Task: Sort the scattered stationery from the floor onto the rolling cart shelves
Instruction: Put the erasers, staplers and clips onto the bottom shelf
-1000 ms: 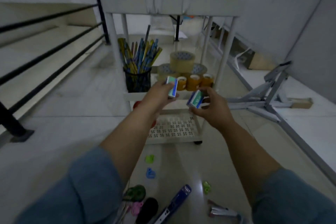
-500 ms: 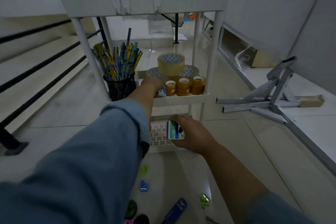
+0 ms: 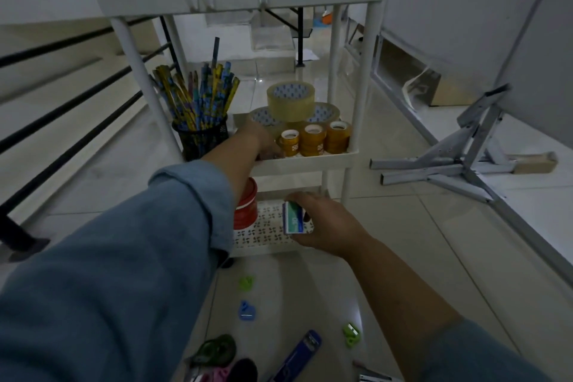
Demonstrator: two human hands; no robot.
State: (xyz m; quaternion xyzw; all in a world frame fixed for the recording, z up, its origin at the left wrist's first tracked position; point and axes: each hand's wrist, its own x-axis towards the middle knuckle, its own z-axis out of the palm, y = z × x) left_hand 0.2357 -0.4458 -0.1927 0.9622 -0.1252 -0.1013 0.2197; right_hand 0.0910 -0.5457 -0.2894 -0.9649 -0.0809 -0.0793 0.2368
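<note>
Box (image 3: 293,216), long axis upright, printed face to the camera, is pinched in the right hand (image 3: 327,228); whether the left hand (image 3: 262,141), beside the tapes (image 3: 313,139), holds anything cannot be told.

Glossy tiled floor (image 3: 387,257), matt white plastic cart (image 3: 310,161), black mesh cup (image 3: 201,141)

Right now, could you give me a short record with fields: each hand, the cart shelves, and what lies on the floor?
Left hand: reaches onto the middle shelf, beside the small tape rolls; fingers hidden
Right hand: holds a small box over the bottom shelf
Middle shelf: pencil cup, big tape rolls
Bottom shelf: red tub
Floor: green sharpener, blue piece, long blue tool, green tape dispenser
</note>
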